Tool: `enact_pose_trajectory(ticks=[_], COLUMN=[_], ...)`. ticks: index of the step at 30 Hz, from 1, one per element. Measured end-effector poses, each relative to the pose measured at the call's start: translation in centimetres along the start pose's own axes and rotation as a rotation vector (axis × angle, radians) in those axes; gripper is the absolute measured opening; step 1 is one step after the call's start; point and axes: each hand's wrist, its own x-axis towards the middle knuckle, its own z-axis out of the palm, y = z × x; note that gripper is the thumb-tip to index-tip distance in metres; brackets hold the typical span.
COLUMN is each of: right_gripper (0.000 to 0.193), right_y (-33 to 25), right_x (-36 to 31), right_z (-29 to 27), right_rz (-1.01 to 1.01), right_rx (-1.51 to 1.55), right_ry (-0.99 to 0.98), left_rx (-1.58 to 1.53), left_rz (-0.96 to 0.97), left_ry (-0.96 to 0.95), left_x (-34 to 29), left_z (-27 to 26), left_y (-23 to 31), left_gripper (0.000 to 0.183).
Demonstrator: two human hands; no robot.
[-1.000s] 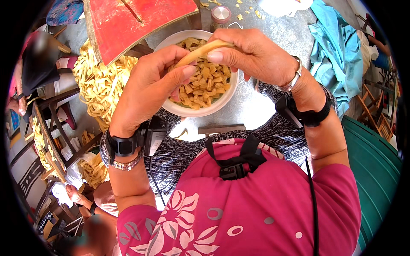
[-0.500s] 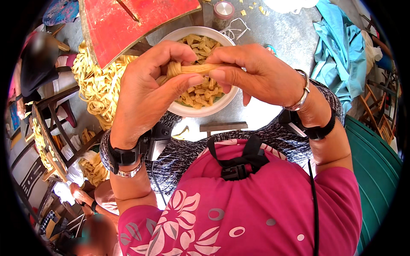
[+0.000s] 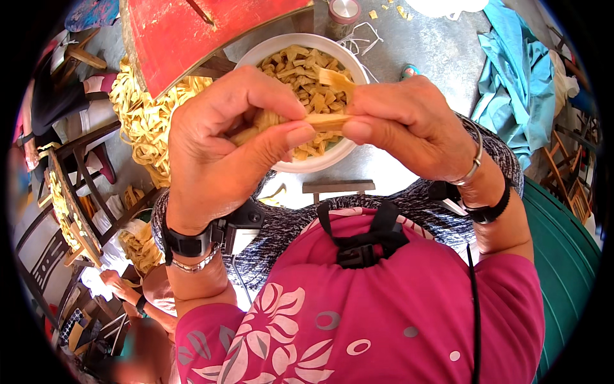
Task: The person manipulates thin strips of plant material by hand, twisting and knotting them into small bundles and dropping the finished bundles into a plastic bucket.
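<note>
A yellow tofu skin strip [image 3: 325,121] is stretched between my two hands, above a white bowl [image 3: 307,168]. My left hand [image 3: 220,144] pinches one part with thumb and forefinger; a bunched section of the strip lies within its curled fingers, partly hidden. The strip's other side is gripped between the thumb and bent fingers of my right hand [image 3: 412,125], with a flat tail standing up past the knuckles. Short yellow folded pieces [image 3: 297,67] fill the bowl beneath.
A red board [image 3: 217,38] juts in at upper left, beside a heap of long yellow strips [image 3: 144,121]. A lidded jar [image 3: 344,11] stands beyond the bowl. Blue cloth [image 3: 518,83] hangs at right above green plastic [image 3: 559,262]. Another person's hand [image 3: 115,281] is at lower left.
My right hand has shifted slightly right and down, its fingers curling closer around the strip. A flat tail now shows above it, and the left hand's pinch has moved along the strip.
</note>
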Motion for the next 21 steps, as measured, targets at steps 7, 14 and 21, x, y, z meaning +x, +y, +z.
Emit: enact_pose_trajectory(ticks=[7,14,21], right_gripper=[0.016,0.016,0.022], right_y=[0.3,-0.5,-1.7], right_x=[-0.5,1.0,5.5], right_z=[-0.2,-0.7,-2.4], right_rz=[-0.048,0.029,-0.047], right_rx=[-0.049,-0.169,-0.319], right_ry=[-0.011,-0.011,0.103], left_rx=[0.149,-0.033,-0.029], left_rz=[-0.060,-0.013,0.036], left_ry=[-0.004,0.100,0.379], left_x=[-0.6,0.0,1.6], left_z=[-0.2,-0.5,-2.5], left_y=[0.0,0.9,3.7], left_gripper=[0.013,0.009,0.011])
